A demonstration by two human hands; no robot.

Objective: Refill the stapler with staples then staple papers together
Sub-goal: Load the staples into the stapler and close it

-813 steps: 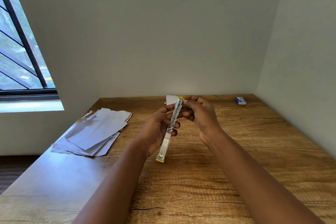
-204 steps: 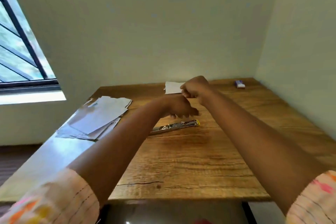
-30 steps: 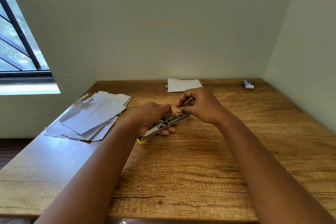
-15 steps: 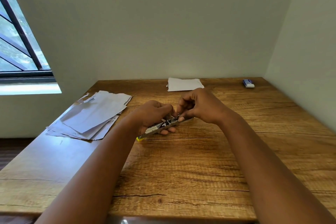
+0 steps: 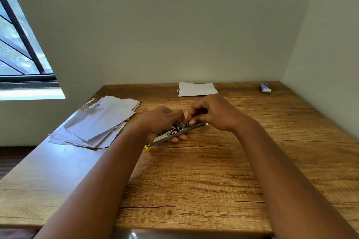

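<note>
A slim metal stapler (image 5: 175, 133) with yellow ends lies flat and opened out over the wooden table (image 5: 213, 170). My left hand (image 5: 161, 122) grips its middle from the left, fingers curled under it. My right hand (image 5: 211, 112) pinches down on the open staple channel with thumb and forefinger; whatever is between the fingertips is too small to make out. A loose pile of white papers (image 5: 99, 122) lies at the table's left edge. A smaller white sheet (image 5: 196, 89) lies near the back wall.
A small blue and white box (image 5: 265, 87) sits in the far right corner of the table. Walls close the table at the back and right. A window is at the upper left. The table's left edge drops to the floor.
Both hands stay on the stapler. Over the last second my right fingertips have slid a little left along the channel toward my left hand. The stapler has barely shifted.
</note>
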